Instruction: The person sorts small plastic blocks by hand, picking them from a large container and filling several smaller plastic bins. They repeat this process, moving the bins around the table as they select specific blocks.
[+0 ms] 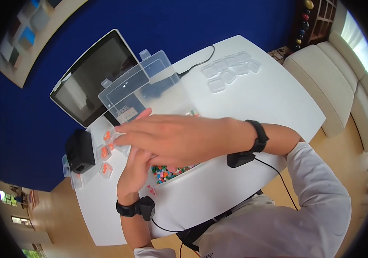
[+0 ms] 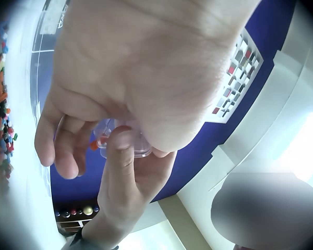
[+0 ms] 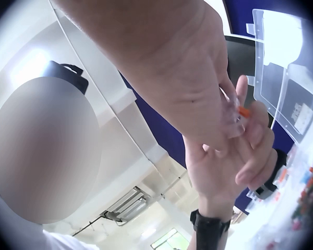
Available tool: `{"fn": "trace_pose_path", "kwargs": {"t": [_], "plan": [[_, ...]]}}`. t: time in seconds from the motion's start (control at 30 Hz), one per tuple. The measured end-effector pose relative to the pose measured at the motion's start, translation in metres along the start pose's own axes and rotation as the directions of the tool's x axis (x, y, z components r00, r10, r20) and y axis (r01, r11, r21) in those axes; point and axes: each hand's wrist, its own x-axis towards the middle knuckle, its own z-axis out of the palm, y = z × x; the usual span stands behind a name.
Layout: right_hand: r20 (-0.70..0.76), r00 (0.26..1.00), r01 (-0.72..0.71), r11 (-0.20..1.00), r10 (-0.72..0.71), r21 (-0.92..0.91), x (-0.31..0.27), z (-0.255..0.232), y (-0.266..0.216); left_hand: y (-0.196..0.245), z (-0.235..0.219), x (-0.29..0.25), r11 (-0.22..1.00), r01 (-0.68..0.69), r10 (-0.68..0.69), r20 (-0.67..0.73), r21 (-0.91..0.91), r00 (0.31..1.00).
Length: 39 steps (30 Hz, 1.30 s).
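A small clear box (image 2: pixel 141 148) (image 3: pixel 233 126) is held between the two hands, with an orange piece (image 2: pixel 97 142) (image 3: pixel 244 111) showing at it. My left hand (image 1: pixel 135 173) (image 2: pixel 141 62) (image 3: pixel 214 172) has its fingers curled around the box from below. Over it lies my right hand (image 1: pixel 184 136) (image 2: pixel 126 182) (image 3: pixel 182 88), its thumb pressed on the box in the left wrist view. The head view hides the box behind the right hand. Beneath the hands are many small coloured pieces (image 1: pixel 166 174) in a container partly covered by them.
A large clear lid (image 1: pixel 149 81) stands raised before a dark screen (image 1: pixel 102 73). Small boxes with orange pieces (image 1: pixel 103 152) sit left of the hands, near a black device (image 1: pixel 80 150). Several clear lids or boxes (image 1: pixel 228 76) lie at the table's far right.
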Motion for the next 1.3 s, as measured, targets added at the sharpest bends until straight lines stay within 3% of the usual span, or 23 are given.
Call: {"fn": "trace_pose_path", "kwargs": {"t": [0.07,0.17,0.2,0.27,0.4,0.43,0.5,0.57,0.6,0.67,0.7,0.77,0.87,1.0,1.07,1.1,1.17,1.23,1.3], "plan": [[-0.075,0.997,0.026,1.000,-0.027,-0.012,0.001,0.021,0.005,-0.011,-0.008,-0.001,0.977,-0.089,0.071,-0.100,-0.193,0.992],[-0.182,0.979,0.084,0.995,-0.092,-0.048,0.002,0.035,0.006,-0.011,-0.001,0.001,0.953,-0.191,0.159,-0.149,-0.233,0.976],[-0.202,0.971,0.117,0.991,-0.129,-0.069,0.001,0.036,0.005,-0.007,-0.002,-0.002,0.953,-0.191,0.164,-0.130,-0.234,0.978],[-0.247,0.959,0.116,0.987,-0.140,-0.110,0.001,0.040,-0.004,0.002,-0.007,-0.014,0.994,0.033,-0.055,-0.214,-0.105,0.975],[-0.348,0.913,0.144,0.967,-0.212,-0.211,0.002,0.040,-0.020,0.001,-0.010,-0.027,0.996,-0.063,0.052,-0.148,-0.068,0.988],[-0.347,0.913,0.146,0.965,-0.216,-0.218,0.000,0.038,-0.016,0.000,-0.011,-0.028,0.994,-0.074,0.067,-0.087,-0.080,0.994],[-0.213,0.953,0.201,0.976,-0.214,-0.081,-0.005,0.030,-0.003,0.001,-0.007,-0.025,0.992,-0.087,0.085,-0.020,-0.092,0.996],[-0.146,0.977,0.136,0.983,-0.153,-0.122,-0.011,0.001,-0.007,0.011,0.015,-0.018,0.998,-0.031,0.031,-0.003,0.055,1.000],[-0.082,0.993,0.076,0.984,-0.090,-0.161,-0.013,-0.009,-0.009,0.017,0.024,-0.018,0.998,-0.035,0.035,-0.004,0.053,0.999],[-0.074,0.992,0.083,0.978,-0.099,-0.189,-0.013,-0.014,-0.008,0.024,0.037,-0.018,1.000,0.023,-0.023,0.091,-0.005,0.996],[-0.075,0.992,0.083,0.972,-0.102,-0.219,-0.014,-0.016,-0.008,0.022,0.039,-0.018,1.000,0.019,-0.018,0.091,-0.008,0.996],[-0.141,0.979,0.109,0.962,-0.147,-0.249,-0.010,-0.009,-0.008,0.015,0.042,-0.016,0.984,-0.167,0.174,-0.124,0.065,0.977],[-0.232,0.947,0.133,0.930,-0.221,-0.344,-0.007,-0.005,-0.004,0.019,0.039,-0.018,0.966,-0.196,0.225,-0.181,0.167,0.957],[-0.299,0.927,0.106,0.922,-0.228,-0.372,-0.014,-0.003,-0.002,0.029,0.052,-0.018,0.920,-0.185,0.259,-0.181,0.346,0.949],[-0.247,0.953,0.078,0.932,-0.174,-0.354,-0.023,-0.002,0.000,0.026,0.055,-0.015,0.820,-0.206,0.332,-0.151,0.534,0.931],[-0.189,0.974,0.056,0.940,-0.126,-0.337,-0.026,-0.002,0.000,0.027,0.056,-0.013,0.818,-0.210,0.331,-0.140,0.536,0.933],[-0.196,0.974,0.044,0.945,-0.112,-0.325,-0.028,-0.005,0.000,0.029,0.056,-0.012,0.850,-0.173,0.273,-0.133,0.498,0.953],[-0.195,0.975,0.040,0.950,-0.104,-0.309,-0.026,-0.006,-0.001,0.030,0.056,-0.012,0.835,-0.197,0.304,-0.133,0.514,0.943],[-0.293,0.942,0.082,0.959,-0.164,-0.272,-0.020,-0.004,-0.002,0.033,0.055,-0.013,0.819,-0.219,0.340,-0.141,0.531,0.930]]}}
